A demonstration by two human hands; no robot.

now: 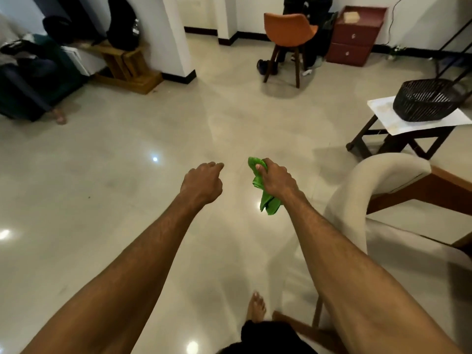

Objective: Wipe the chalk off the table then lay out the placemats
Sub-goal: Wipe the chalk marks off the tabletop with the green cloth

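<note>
Floor [115,149]; outstretched right hand [274,178] (with cloth [267,200])

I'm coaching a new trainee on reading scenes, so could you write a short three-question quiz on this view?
1. True or false: the right hand grips a green cloth.
2. Multiple choice: the left hand is A) holding a placemat, B) curled with nothing in it, C) pressed flat on a table.
3. Short answer: what colour is the seat of the chair at the far side of the room?

Key: 1 true; 2 B; 3 orange.
</note>
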